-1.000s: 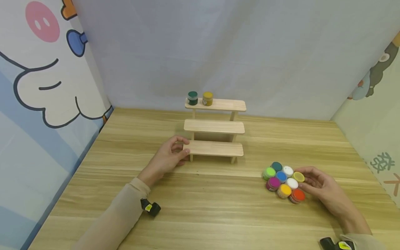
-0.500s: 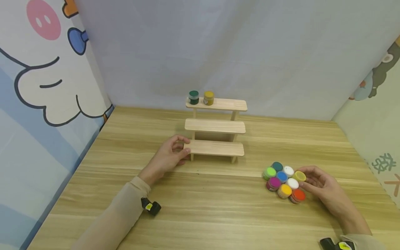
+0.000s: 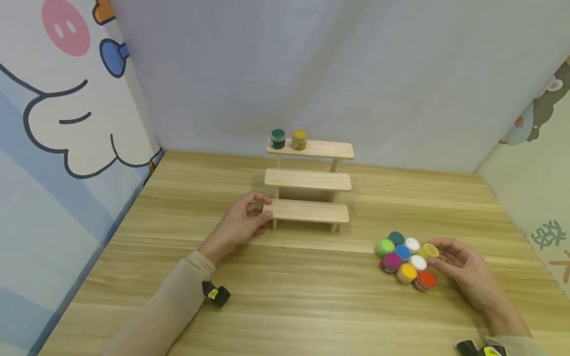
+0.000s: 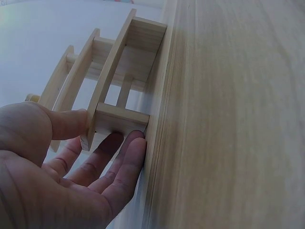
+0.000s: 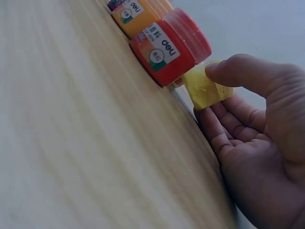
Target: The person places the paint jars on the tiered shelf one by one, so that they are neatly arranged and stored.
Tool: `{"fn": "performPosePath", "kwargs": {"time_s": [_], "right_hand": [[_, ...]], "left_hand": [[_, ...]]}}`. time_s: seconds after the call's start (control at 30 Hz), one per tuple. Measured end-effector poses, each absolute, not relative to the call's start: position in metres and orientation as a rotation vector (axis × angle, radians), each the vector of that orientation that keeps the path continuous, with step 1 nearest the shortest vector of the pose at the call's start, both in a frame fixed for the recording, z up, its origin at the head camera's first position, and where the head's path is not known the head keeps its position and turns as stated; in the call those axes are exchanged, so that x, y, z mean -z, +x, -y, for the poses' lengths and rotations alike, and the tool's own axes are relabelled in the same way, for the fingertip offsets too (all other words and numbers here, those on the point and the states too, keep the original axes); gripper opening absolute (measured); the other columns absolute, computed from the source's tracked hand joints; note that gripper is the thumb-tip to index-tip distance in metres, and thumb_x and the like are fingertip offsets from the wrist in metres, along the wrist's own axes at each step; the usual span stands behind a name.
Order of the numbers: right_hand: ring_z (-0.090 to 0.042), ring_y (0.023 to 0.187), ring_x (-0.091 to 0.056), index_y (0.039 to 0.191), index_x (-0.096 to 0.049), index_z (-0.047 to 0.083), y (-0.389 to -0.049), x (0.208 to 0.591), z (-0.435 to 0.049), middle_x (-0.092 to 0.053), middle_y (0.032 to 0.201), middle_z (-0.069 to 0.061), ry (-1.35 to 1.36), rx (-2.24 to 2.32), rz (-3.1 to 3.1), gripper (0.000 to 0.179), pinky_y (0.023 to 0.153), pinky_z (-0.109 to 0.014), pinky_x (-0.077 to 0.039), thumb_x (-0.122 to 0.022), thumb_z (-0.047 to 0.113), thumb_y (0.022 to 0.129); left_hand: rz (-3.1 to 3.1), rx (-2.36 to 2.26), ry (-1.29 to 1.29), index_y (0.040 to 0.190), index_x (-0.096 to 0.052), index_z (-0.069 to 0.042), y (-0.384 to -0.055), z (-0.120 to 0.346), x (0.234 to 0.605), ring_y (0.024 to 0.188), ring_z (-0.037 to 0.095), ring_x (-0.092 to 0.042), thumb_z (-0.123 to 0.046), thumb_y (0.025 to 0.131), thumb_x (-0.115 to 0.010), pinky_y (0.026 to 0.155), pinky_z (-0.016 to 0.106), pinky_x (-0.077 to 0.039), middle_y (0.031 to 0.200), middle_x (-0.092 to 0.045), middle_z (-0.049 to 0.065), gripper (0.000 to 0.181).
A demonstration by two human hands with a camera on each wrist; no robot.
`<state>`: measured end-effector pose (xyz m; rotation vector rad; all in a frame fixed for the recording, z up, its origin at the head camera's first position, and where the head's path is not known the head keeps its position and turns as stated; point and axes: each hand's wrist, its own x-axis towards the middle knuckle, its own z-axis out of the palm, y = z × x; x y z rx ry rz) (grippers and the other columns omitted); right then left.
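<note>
Wooden stand (image 3: 307, 179): near the tabletop (image 3: 303, 296)'s 12 o'clock edge; left hand (image 3: 238, 221) grips its lowest step's 9 o'clock end.
Yellow jar (image 3: 427, 251): pinched by right hand (image 3: 465, 269), 2 o'clock in the jar cluster (image 3: 403, 253).
Room: tabletop spreads broadly toward 6 o'clock.
Change: yellow jar tilts further than one second ago.

Yellow jar (image 3: 428, 251): partly hidden behind right fingers (image 3: 446, 243). Mustard jar (image 3: 299, 140): label (image 3: 295, 144) too small to read. Orange jar (image 5: 148, 14): cut off by right-wrist view's top edge. Right sleeve (image 3: 514, 345): cropped at head view's bottom edge.
</note>
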<state>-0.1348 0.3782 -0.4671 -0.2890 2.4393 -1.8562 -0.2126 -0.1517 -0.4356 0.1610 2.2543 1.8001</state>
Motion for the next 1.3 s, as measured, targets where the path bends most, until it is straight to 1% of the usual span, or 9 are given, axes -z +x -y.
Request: {"fn": "performPosePath", "kwargs": {"time_s": [0.2,0.37,0.53,0.73,0.93,1.3], "right_hand": [[0.001,0.120,-0.067,0.138,-0.065,-0.001,-0.135,0.468,-0.378,-0.069,0.133,0.010,-0.258,1.849,-2.438,0.030,0.099,-0.011,-0.054,-0.067,-0.006,0.108],[0.003,0.123,-0.066,0.138,-0.067,0.002,-0.136,0.467,-0.377,-0.068,0.134,0.012,-0.253,1.821,-2.470,0.030,0.100,-0.009,-0.052,-0.068,-0.004,0.108],[0.002,0.121,-0.069,0.135,-0.069,0.004,-0.134,0.466,-0.375,-0.073,0.132,0.010,-0.270,1.999,-2.389,0.032,0.101,-0.010,-0.053,-0.065,-0.011,0.107],[-0.004,0.121,-0.073,0.136,-0.070,0.005,-0.133,0.460,-0.377,-0.076,0.132,0.003,-0.326,2.254,-2.212,0.040,0.101,-0.017,-0.058,-0.057,-0.019,0.106],[-0.009,0.119,-0.073,0.139,-0.068,0.001,-0.140,0.441,-0.378,-0.074,0.133,-0.001,-0.458,2.307,-2.135,0.044,0.101,-0.020,-0.060,-0.049,-0.023,0.107],[-0.013,0.117,-0.074,0.142,-0.063,-0.011,-0.175,0.387,-0.362,-0.073,0.133,-0.007,-0.697,2.268,-2.126,0.043,0.101,-0.022,-0.060,-0.046,-0.027,0.106]], "left_hand": [[-2.248,-1.801,0.164,0.140,-0.061,-0.013,-0.214,0.153,0.437,0.111,0.031,-0.075,-0.012,0.114,-0.066,0.092,0.045,-0.067,0.133,-0.071,0.017,0.027],[-2.251,-1.799,0.150,0.140,-0.061,-0.013,-0.213,0.155,0.439,0.112,0.031,-0.075,-0.012,0.114,-0.067,0.092,0.045,-0.067,0.134,-0.071,0.017,0.027],[-2.253,-1.797,0.153,0.140,-0.061,-0.013,-0.213,0.155,0.439,0.112,0.031,-0.075,-0.013,0.114,-0.067,0.092,0.044,-0.067,0.136,-0.071,0.018,0.027],[-2.259,-1.802,0.185,0.140,-0.061,-0.012,-0.215,0.153,0.437,0.112,0.031,-0.076,-0.013,0.114,-0.067,0.091,0.045,-0.067,0.134,-0.072,0.018,0.027],[-2.254,-1.806,0.163,0.140,-0.062,-0.013,-0.214,0.154,0.439,0.112,0.031,-0.075,-0.012,0.114,-0.067,0.092,0.045,-0.067,0.132,-0.071,0.017,0.027],[-2.233,-1.819,0.174,0.140,-0.061,-0.012,-0.213,0.153,0.437,0.112,0.031,-0.074,-0.011,0.114,-0.066,0.093,0.045,-0.067,0.132,-0.071,0.017,0.027]]}}
